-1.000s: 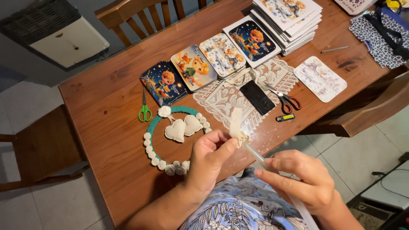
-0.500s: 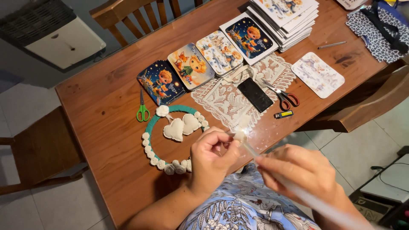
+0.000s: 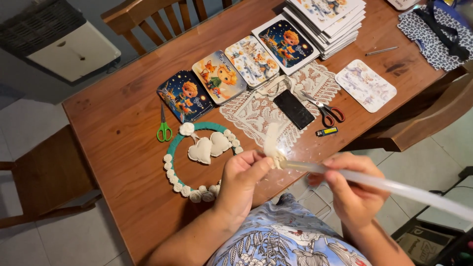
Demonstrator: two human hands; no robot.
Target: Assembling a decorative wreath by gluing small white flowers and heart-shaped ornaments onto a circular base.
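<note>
At lower centre, your left hand (image 3: pixel 241 180) pinches the cream strip (image 3: pixel 272 140), raised higher than before. Your right hand (image 3: pixel 352 189) grips the glue stick (image 3: pixel 389 186), its tip touching the strip as earlier.

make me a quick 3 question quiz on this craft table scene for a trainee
1. True or false: the left hand pinches a small cream fabric piece against the tip of the translucent stick.
2. Which item lies on the lace doily? A) green scissors B) black phone C) yellow lighter
3. What hangs inside the teal ring wreath?

Key
1. True; the right hand grips the stick further along.
2. B; the green scissors and the lighter lie on bare wood.
3. Two cream fabric hearts.
</note>
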